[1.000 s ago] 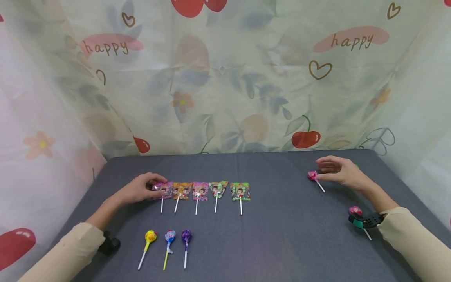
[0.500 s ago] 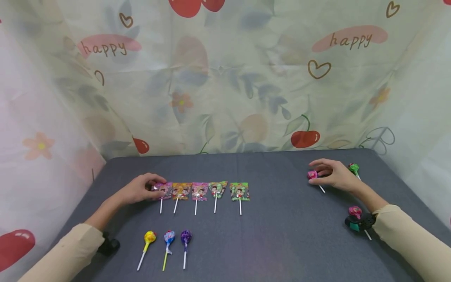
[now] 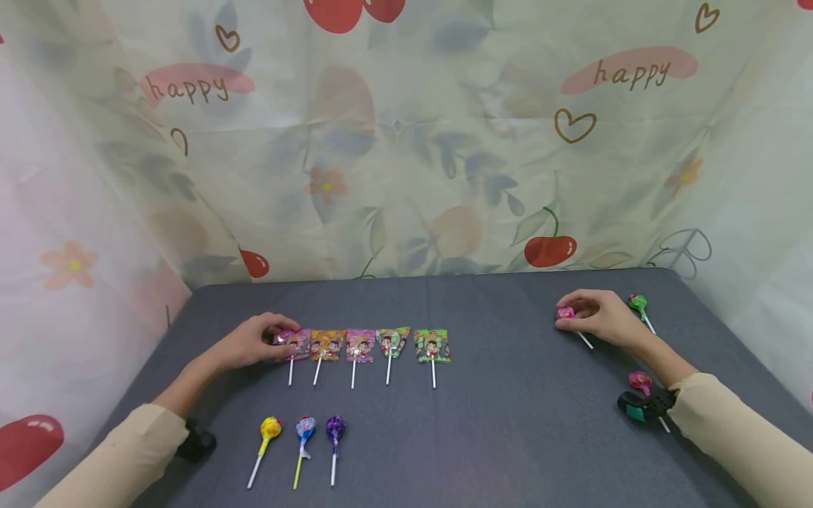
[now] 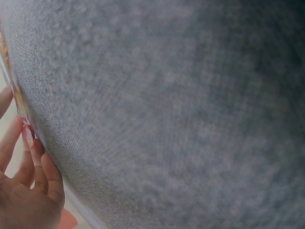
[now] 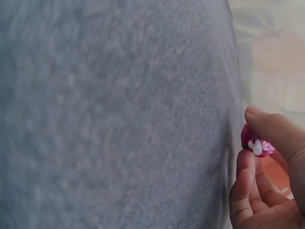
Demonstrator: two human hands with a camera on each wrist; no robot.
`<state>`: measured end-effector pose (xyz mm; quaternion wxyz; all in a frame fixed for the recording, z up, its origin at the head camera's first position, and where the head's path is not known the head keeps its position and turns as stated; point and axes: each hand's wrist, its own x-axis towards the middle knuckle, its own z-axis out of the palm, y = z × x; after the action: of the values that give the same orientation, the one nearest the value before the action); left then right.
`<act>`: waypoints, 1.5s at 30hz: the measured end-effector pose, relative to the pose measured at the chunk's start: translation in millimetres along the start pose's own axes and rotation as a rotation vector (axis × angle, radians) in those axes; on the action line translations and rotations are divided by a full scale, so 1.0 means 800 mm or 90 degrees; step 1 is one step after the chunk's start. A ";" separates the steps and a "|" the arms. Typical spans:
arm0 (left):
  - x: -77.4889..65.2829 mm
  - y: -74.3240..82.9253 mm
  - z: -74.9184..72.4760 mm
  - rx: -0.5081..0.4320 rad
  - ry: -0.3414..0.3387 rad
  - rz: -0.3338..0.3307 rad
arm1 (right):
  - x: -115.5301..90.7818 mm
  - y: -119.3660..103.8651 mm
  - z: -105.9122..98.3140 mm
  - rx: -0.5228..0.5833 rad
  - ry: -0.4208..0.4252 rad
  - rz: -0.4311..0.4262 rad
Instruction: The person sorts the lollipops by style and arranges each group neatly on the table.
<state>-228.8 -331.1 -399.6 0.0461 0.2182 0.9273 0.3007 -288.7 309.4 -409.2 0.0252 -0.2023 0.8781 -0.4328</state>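
At the left end of a row of flat-wrapped lollipops, my left hand [image 3: 254, 340] holds the edge of a pink-packeted lollipop [image 3: 300, 343] between thumb and fingers. Its white stick points toward me on the table. In the left wrist view the fingertips meet that wrapper at the frame's left side. Over at the right, my right hand [image 3: 603, 315] pinches the round head of a pink lollipop [image 3: 564, 315], whose white stick slants down to the right. The right wrist view shows the same pink wrapper [image 5: 246, 136] between thumb and fingers.
An orange packet [image 3: 327, 344], a pink packet [image 3: 360, 344] and two green packets [image 3: 432, 346] continue the row. Nearer lie yellow [image 3: 270, 427], blue [image 3: 305, 426] and purple [image 3: 336, 425] lollipops. A green lollipop [image 3: 638, 303] and a red-pink one [image 3: 640, 382] lie by the right arm.
My right hand has shifted slightly left and closed its thumb and fingers around the pink lollipop's head. The green lollipop behind that hand has come into sight. My left hand stays put.
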 end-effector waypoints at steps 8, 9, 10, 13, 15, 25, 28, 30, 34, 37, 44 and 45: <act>0.001 -0.001 0.000 0.003 -0.007 -0.012 | -0.010 -0.019 0.006 0.029 0.021 0.026; 0.001 0.000 0.000 0.003 -0.007 -0.013 | -0.012 -0.023 0.008 0.038 0.020 0.031; 0.001 0.000 0.000 0.003 -0.007 -0.013 | -0.013 -0.027 0.010 0.046 0.018 0.036; 0.000 0.000 0.000 0.001 -0.006 -0.015 | -0.020 -0.040 0.018 0.076 0.011 0.044; 0.000 0.000 -0.001 0.001 -0.006 -0.015 | -0.024 -0.048 0.026 0.092 0.005 0.042; 0.001 -0.001 0.000 0.003 -0.006 -0.017 | -0.038 -0.090 0.076 0.220 -0.037 -0.017; 0.001 0.000 0.000 0.004 -0.006 -0.018 | -0.040 -0.103 0.092 0.250 -0.065 -0.007; 0.002 0.000 0.000 0.005 -0.006 -0.017 | -0.041 -0.111 0.103 0.267 -0.089 0.005; 0.001 0.001 0.000 0.005 -0.006 -0.015 | -0.044 -0.129 0.127 0.307 -0.133 0.017; 0.001 0.002 0.000 0.005 -0.005 -0.015 | -0.045 -0.144 0.148 0.333 -0.159 0.009; 0.000 0.002 -0.001 0.002 -0.009 -0.017 | -0.042 -0.177 0.201 0.296 -0.193 -0.075; 0.000 0.002 -0.001 0.002 -0.009 -0.017 | -0.041 -0.181 0.208 0.304 -0.202 -0.082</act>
<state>-228.3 -330.2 -398.3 0.0564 0.2084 0.9301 0.2971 -173.4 118.4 -405.9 0.1811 -0.3113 0.7219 -0.5909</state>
